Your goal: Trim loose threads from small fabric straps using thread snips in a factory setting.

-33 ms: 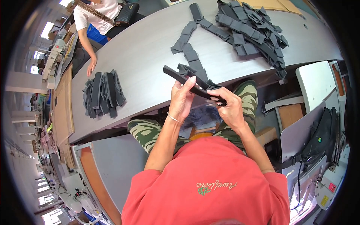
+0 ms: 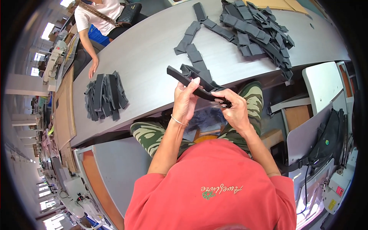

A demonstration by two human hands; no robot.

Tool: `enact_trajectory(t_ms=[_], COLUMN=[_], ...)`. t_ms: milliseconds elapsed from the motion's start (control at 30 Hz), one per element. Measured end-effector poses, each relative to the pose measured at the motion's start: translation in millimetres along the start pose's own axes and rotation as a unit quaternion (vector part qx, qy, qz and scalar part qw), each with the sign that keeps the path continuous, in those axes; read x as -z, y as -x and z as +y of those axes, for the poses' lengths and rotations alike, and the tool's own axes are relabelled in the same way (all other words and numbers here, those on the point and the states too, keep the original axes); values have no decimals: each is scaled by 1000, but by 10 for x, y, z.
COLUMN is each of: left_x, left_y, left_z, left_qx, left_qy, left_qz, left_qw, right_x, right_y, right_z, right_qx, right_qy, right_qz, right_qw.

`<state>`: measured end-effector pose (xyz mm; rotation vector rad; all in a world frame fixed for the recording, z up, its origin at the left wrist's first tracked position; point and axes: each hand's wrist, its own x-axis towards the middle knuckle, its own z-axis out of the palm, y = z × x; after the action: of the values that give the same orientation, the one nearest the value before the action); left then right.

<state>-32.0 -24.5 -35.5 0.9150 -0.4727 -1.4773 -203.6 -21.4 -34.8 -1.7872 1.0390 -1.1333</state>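
Observation:
A dark fabric strip [image 2: 177,74] is held slantwise above the table's near edge. My left hand [image 2: 184,102] is closed on its middle, the thumb lying along the top. At the strip's lower right end, my right hand [image 2: 237,111] is closed, with fingertips pinching the fabric. A small shiny metal piece shows under those fingers, too hidden to name. Behind the held strip, a folded part joins a chain of dark grey fabric pieces [image 2: 196,56] that runs away across the table toward a large heap of similar pieces [image 2: 249,28].
The grey table [image 2: 149,57] curves across in front of me. On its left lies a bundle of loose dark strips [image 2: 105,96]. Another person's hand [image 2: 93,68] rests by the far left edge. A black bag [image 2: 326,138] hangs at the right, beside a white panel [image 2: 322,86].

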Motion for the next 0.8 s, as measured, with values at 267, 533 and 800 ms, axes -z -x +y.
enact_trajectory(t_ms=[267,533,800], left_x=[-58,-167,-146], left_y=[77,117,151], left_z=[38,35,11], left_qx=[-122,-223,-237], left_qy=[-18,-90,-160], left_qz=[-32,-19,-27], left_qw=[992,970,958], right_x=[139,202,155], right_y=[-61,-64,-79], right_z=[-77,-157,-157], right_qx=[-33,-48,19], right_qy=[-15,11,149], right_qz=[32,26,62], right_qw=[999,998,987])
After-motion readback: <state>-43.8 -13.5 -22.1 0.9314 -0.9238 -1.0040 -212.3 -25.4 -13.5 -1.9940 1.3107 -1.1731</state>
